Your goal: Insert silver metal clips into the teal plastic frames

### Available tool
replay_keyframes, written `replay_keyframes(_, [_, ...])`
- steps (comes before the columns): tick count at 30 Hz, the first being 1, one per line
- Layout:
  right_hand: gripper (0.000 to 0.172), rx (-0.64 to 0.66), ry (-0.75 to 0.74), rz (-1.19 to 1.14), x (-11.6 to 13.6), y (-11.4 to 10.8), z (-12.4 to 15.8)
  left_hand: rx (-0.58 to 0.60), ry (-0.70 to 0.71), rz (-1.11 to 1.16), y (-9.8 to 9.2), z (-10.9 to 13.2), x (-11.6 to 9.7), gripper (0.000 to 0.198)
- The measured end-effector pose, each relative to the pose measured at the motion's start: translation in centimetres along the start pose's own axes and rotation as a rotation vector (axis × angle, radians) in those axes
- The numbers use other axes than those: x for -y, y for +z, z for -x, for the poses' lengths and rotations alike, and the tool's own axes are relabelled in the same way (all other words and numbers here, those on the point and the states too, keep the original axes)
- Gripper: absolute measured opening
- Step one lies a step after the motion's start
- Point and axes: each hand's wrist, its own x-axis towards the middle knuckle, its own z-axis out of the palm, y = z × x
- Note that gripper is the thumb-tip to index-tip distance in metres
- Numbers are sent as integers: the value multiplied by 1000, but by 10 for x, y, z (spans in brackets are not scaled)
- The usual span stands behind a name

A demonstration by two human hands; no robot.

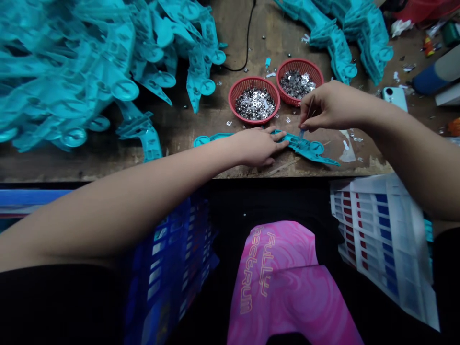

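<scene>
Teal moulded plastic frame (305, 145) lies on the scarred wooden surface (179, 148), pinned under the left hand (257, 146), which is open and flat; the right hand (336, 106) is closed in a pinch on slim tweezers (308, 110), tips at the frame; two red plastic baskets (247, 82) of silver metal pieces (255, 104) sit just beyond; a heap of teal frames (64, 72) rises leftward.
</scene>
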Motion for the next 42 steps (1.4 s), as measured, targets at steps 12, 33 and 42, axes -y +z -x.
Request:
replay_keyframes(12, [29, 130, -121, 158, -14, 17, -15, 23, -29, 53, -1, 0, -3, 98])
replay_keyframes(33, [26, -199, -158, -114, -30, 13, -15, 41, -6, 80, -9, 1, -2, 99])
replay_keyframes(42, [36, -225, -208, -74, -36, 22, -26, 16, 30, 6, -1, -1, 4, 95])
